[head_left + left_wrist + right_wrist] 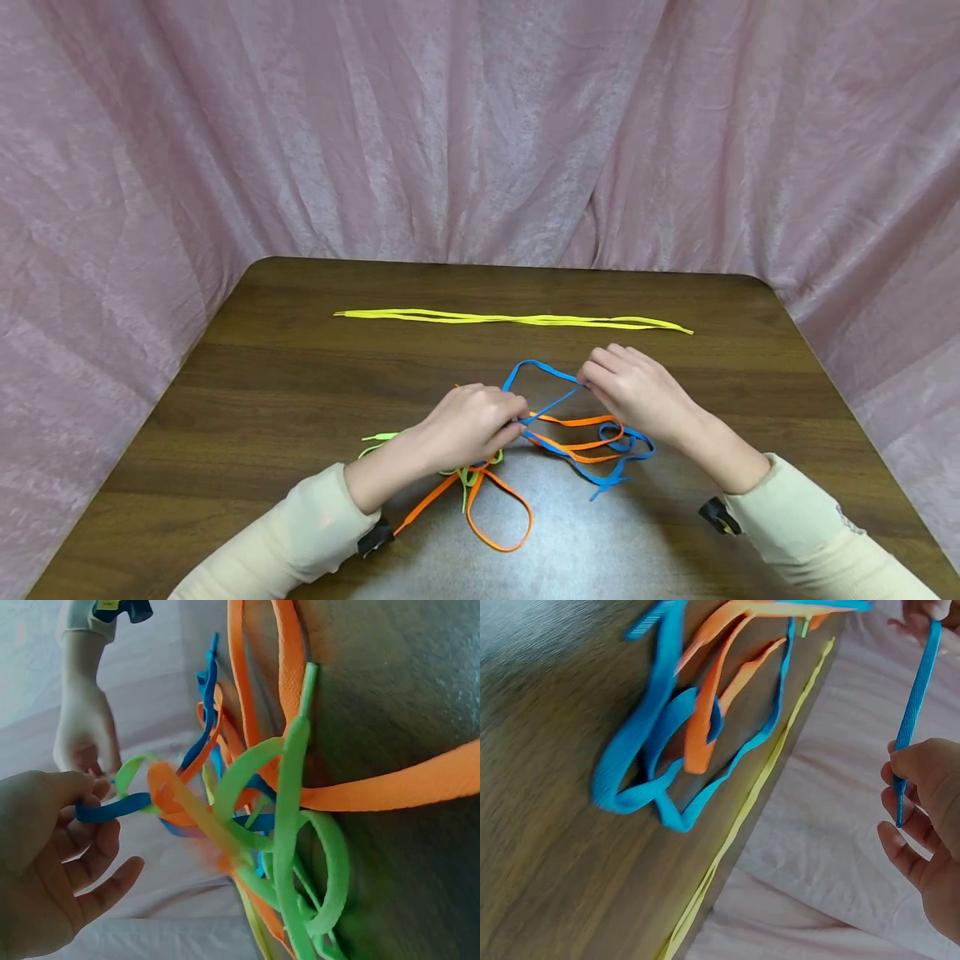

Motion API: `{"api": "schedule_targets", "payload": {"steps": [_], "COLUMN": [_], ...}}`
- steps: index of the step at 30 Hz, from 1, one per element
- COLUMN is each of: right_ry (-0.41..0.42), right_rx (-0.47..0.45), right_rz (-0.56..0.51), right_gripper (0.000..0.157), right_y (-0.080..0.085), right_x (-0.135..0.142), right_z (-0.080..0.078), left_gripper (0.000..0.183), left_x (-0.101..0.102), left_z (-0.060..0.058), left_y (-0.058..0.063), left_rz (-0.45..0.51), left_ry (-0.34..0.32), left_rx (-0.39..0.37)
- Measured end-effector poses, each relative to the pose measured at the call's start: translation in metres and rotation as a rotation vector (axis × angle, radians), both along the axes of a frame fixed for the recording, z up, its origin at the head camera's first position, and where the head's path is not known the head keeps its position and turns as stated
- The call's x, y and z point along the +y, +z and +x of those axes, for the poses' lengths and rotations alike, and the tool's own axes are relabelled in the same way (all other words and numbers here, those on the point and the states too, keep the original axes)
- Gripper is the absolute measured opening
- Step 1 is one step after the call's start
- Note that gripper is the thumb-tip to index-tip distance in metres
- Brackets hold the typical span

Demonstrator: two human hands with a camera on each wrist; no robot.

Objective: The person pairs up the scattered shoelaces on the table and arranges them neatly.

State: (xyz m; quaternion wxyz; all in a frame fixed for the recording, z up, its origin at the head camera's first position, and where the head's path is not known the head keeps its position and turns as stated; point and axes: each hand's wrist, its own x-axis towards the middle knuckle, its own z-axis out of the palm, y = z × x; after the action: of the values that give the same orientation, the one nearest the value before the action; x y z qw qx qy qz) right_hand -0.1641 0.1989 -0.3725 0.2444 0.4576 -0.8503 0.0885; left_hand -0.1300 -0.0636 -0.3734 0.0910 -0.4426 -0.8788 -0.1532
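Observation:
My left hand pinches a blue shoelace between thumb and forefinger, above the tangled laces. To its right, my right hand pinches the same lace close to its tipped end, and the stretch between both hands runs nearly straight. Looped with the blue one are an orange shoelace and a green shoelace. In the head view the left hand and forearm hide much of the green lace and the spot where the laces cross. Loose blue and orange loops lie below the right hand.
A yellow shoelace lies stretched lengthwise across the back of the brown wooden table. Pink curtains hang behind the table and on both sides. Light glares off the tabletop near the front.

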Motion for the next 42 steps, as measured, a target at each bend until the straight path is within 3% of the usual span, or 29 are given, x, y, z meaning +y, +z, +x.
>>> {"api": "schedule_targets", "payload": {"steps": [6,13,25,34,42], "right_ry": [0.0,0.012,-0.044,-0.126,-0.218], "right_rx": [0.028,0.013,0.025,0.011,0.008], "right_rz": [0.058,0.061,0.076,0.048,0.011], "right_gripper": [0.004,0.007,0.011,0.008,0.01], "right_y": [-0.004,-0.007,-0.004,-0.003,-0.006], "right_x": [0.011,0.024,0.039,0.062,0.099], "right_z": [-0.002,-0.002,-0.002,-0.007,-0.012], "left_gripper": [0.006,0.007,0.014,0.016,0.009], "left_x": [-0.01,-0.026,-0.044,-0.062,-0.082], "left_z": [0.004,0.0,-0.002,-0.007,-0.012], "left_y": [0.005,0.01,0.014,0.022,0.026], "left_rz": [-0.028,-0.045,-0.105,-0.069,-0.049], "left_ry": [0.019,0.036,0.077,0.12,0.194], "left_rx": [-0.01,-0.046,-0.088,-0.069,-0.054]}}
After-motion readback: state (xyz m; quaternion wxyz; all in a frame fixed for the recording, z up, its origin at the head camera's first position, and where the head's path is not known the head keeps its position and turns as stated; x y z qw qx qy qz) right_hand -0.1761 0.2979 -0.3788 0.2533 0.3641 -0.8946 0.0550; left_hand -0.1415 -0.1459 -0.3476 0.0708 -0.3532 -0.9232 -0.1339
